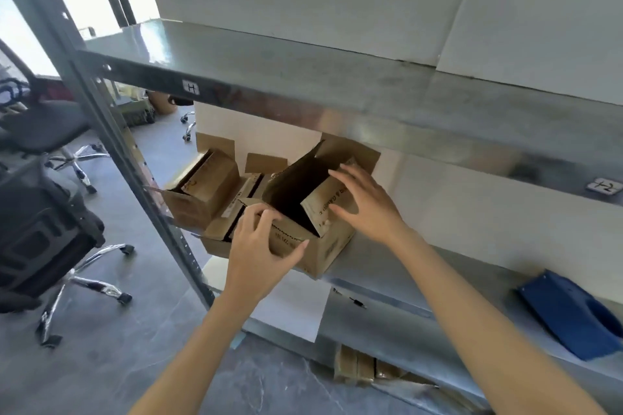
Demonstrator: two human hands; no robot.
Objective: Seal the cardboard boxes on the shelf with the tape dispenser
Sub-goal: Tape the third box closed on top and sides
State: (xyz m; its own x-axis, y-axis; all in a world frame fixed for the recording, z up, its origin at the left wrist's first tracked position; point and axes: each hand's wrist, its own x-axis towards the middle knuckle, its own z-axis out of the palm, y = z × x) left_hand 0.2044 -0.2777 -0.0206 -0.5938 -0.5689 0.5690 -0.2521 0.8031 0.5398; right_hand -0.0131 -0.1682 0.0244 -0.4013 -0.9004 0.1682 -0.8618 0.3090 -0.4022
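Three brown cardboard boxes stand in a row on the metal shelf. The nearest box has its flaps up and a dark open inside. My left hand grips its near front flap, fingers curled over the edge and thumb on the front face. My right hand rests on the right-hand flap with fingers spread. Behind it are the middle box and the far box, both with flaps up. A blue tape dispenser lies on the shelf far to the right, untouched.
An upper shelf board hangs low over the boxes. A slanted steel upright bounds the left side. Office chairs stand on the floor to the left. A white sheet and a small black item lie at the shelf's front.
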